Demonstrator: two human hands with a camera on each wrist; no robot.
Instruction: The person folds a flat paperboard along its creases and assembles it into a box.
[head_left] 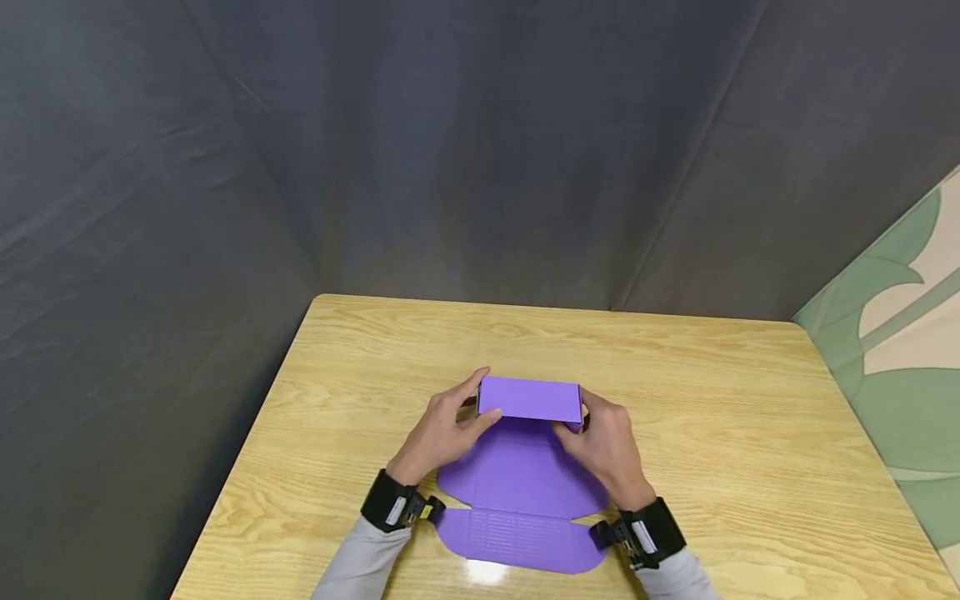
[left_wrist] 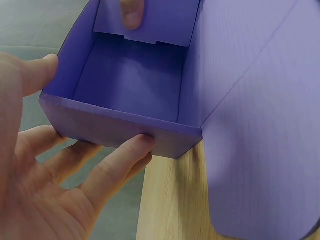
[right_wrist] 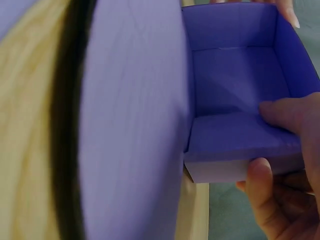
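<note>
A purple cardboard box [head_left: 530, 398] is held between both hands, its flat lid [head_left: 517, 479] folded out towards the person. My left hand [head_left: 442, 427] grips the box's left end, thumb at the long wall's edge and fingers against the outer end wall [left_wrist: 115, 122]. At the opposite end, my right hand [head_left: 607, 437] pinches the end wall, thumb inside on a folded-in flap [right_wrist: 235, 137] and fingers outside. The flap's lower edge, with a small tab, stands above the box floor [left_wrist: 132, 75] in the left wrist view. Inside, the box holds nothing.
Underneath is a light wood-grain table [head_left: 712, 400]. A dark grey curtain [head_left: 480, 150] hangs behind it and along the left. Green and cream leaf-patterned fabric [head_left: 900, 333] is at the right. Each wrist wears a black strap [head_left: 388, 500] with a small camera.
</note>
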